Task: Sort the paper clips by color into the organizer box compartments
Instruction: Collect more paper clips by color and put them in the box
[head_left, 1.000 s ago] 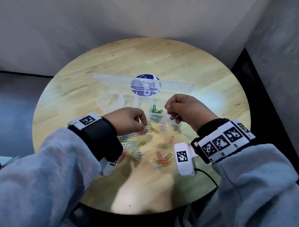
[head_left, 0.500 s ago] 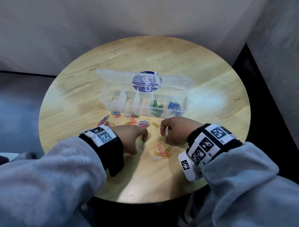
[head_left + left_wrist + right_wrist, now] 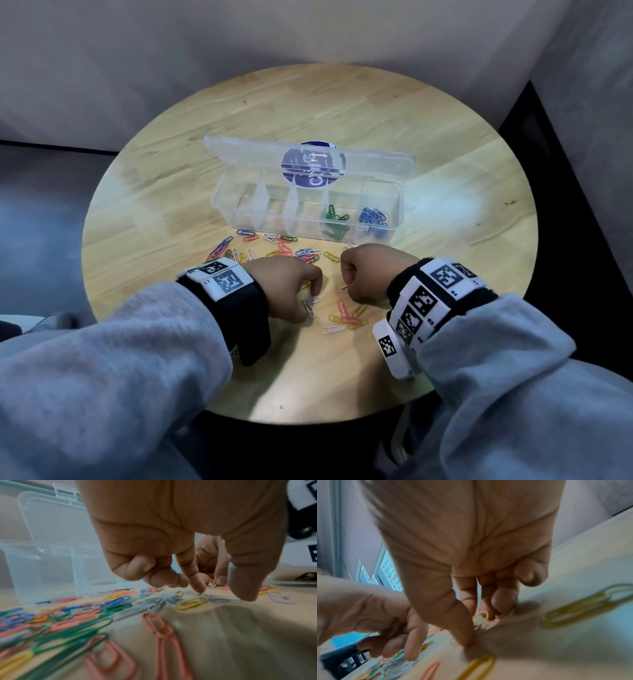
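The clear organizer box stands open mid-table, with green clips in the fourth compartment and blue clips in the fifth. Loose paper clips of several colors lie in front of it. My left hand is down on the table, fingers curled. Its index fingertip and thumb close on the ends of a white clip lying flat. My right hand pinches a yellow clip between thumb and fingers, right at the tabletop.
The round wooden table has its near edge just under my wrists. Pink, yellow and white clips lie between my hands. The box lid leans back behind the compartments. Walls close in at the back and right.
Both hands came back from the box toward me and dropped onto the loose clips. Over the last half second they have stayed nearly in place.
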{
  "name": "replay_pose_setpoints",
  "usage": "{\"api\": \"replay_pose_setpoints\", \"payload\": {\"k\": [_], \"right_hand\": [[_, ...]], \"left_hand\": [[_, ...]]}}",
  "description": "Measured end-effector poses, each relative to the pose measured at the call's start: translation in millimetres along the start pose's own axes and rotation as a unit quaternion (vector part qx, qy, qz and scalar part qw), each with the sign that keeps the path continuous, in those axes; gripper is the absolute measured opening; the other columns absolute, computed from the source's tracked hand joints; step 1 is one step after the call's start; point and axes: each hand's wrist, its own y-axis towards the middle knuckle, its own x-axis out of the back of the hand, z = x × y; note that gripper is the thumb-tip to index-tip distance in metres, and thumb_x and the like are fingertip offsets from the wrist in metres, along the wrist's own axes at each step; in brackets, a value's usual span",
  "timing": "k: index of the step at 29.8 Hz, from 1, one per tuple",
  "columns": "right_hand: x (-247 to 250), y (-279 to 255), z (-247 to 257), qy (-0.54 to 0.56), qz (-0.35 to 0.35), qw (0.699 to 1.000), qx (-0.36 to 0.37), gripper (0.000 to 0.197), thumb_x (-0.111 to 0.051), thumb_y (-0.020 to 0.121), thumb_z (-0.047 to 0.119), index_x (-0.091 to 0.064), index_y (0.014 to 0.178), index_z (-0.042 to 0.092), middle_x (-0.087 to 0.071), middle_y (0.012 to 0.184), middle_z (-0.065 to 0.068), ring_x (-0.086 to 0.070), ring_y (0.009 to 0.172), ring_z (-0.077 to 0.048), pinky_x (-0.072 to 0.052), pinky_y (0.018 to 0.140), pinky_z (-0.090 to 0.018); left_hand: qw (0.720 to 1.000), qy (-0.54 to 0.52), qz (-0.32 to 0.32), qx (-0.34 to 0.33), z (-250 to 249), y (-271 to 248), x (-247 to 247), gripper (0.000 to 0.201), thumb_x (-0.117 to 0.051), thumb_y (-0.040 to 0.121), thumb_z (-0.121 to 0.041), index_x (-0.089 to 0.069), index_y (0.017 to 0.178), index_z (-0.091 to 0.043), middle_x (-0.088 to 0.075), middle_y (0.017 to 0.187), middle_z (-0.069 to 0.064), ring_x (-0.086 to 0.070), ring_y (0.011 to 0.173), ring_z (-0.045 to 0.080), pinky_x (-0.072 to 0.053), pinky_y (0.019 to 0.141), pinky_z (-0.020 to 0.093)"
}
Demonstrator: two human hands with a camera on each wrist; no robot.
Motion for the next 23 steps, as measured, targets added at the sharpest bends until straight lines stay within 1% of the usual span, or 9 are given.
{"api": "replay_pose_setpoints", "payload": {"k": [3,7,9,12,14,16,18,20,23], "right_hand": [[-0.2,0.2,1.1,0.001,0.01,1.0,0.002,0.021,-0.058,0.078,0.012,-0.045,0.067,0.024,-0.046,0.071,0.009,-0.049,0.078,-0.016,-0.032,0.05,-0.021],[-0.1,0.9,0.3,-0.012,0.037,0.999,0.011,0.023,-0.061,0.078,0.014,-0.046,0.063,0.024,-0.049,0.07,0.008,-0.051,0.076,-0.016,-0.035,0.051,-0.021],[1.3,-0.4,-1.5,-0.01,0.038,0.999,0.009,0.023,-0.062,0.078,0.016,-0.046,0.063,0.023,-0.051,0.07,0.008,-0.051,0.074,-0.015,-0.037,0.052,-0.022],[1.7,-1.7,-2.3,-0.006,0.022,1.0,0.009,0.022,-0.061,0.079,0.015,-0.046,0.066,0.023,-0.048,0.07,0.009,-0.048,0.072,-0.014,-0.033,0.05,-0.022],[-0.2,-0.8,-1.7,-0.002,0.015,1.0,0.016,0.016,-0.062,0.079,0.015,-0.05,0.074,0.022,-0.046,0.071,0.01,-0.048,0.075,-0.015,-0.033,0.051,-0.022],[-2.0,0.8,-0.9,-0.01,0.015,1.0,0.022,0.014,-0.064,0.079,0.015,-0.052,0.077,0.023,-0.045,0.071,0.01,-0.049,0.077,-0.015,-0.034,0.052,-0.021],[-3.1,2.2,-1.2,-0.022,0.02,0.999,0.028,0.018,-0.062,0.079,0.012,-0.051,0.07,0.024,-0.046,0.07,0.01,-0.05,0.078,-0.016,-0.034,0.052,-0.021],[-2.7,2.1,-1.4,-0.021,0.028,0.999,0.024,0.023,-0.059,0.078,0.01,-0.047,0.063,0.024,-0.047,0.069,0.009,-0.05,0.076,-0.016,-0.035,0.051,-0.022],[1.9,-1.5,-3.1,0.038,0.033,0.999,0.014,0.023,-0.06,0.076,0.009,-0.047,0.062,0.022,-0.05,0.065,0.008,-0.05,0.063,-0.013,-0.037,0.051,-0.022]], "left_hand": [[1.0,0.017,-0.008,-0.012,-2.0,2.4,-1.8,0.035,-0.071,0.074,-0.035,-0.057,0.104,-0.027,-0.045,0.088,-0.008,-0.045,0.082,0.015,-0.03,0.066,0.024],[1.0,0.012,-0.018,-0.014,-3.1,7.6,-3.1,0.022,-0.067,0.079,-0.033,-0.062,0.099,-0.026,-0.046,0.089,-0.007,-0.05,0.088,0.017,-0.032,0.068,0.024],[1.0,0.011,-0.019,-0.012,-3.9,8.6,-3.3,0.019,-0.066,0.08,-0.032,-0.063,0.098,-0.026,-0.046,0.089,-0.007,-0.048,0.086,0.016,-0.032,0.068,0.023],[1.0,0.015,-0.012,-0.003,-4.8,10.1,-4.4,0.013,-0.064,0.082,-0.031,-0.062,0.093,-0.026,-0.047,0.087,-0.007,-0.047,0.082,0.014,-0.031,0.066,0.023],[1.0,0.012,-0.008,-0.001,-4.8,11.4,-4.8,0.007,-0.064,0.082,-0.032,-0.058,0.085,-0.028,-0.049,0.085,-0.008,-0.049,0.082,0.014,-0.033,0.065,0.023],[1.0,0.009,-0.005,0.0,-4.4,12.1,-4.9,0.007,-0.064,0.082,-0.032,-0.057,0.083,-0.028,-0.05,0.083,-0.009,-0.049,0.08,0.014,-0.033,0.064,0.023],[1.0,0.004,-0.004,0.001,-4.4,11.8,-4.8,0.007,-0.064,0.082,-0.031,-0.059,0.084,-0.027,-0.05,0.082,-0.009,-0.049,0.08,0.014,-0.033,0.064,0.023],[1.0,-0.008,-0.002,0.005,-3.7,11.7,-5.0,0.008,-0.065,0.082,-0.03,-0.057,0.081,-0.027,-0.05,0.078,-0.009,-0.049,0.079,0.014,-0.034,0.065,0.023],[0.998,-0.053,-0.001,0.019,-1.0,10.7,-3.7,0.013,-0.066,0.079,-0.025,-0.055,0.072,-0.026,-0.051,0.068,-0.012,-0.051,0.073,0.012,-0.039,0.065,0.023]]}}
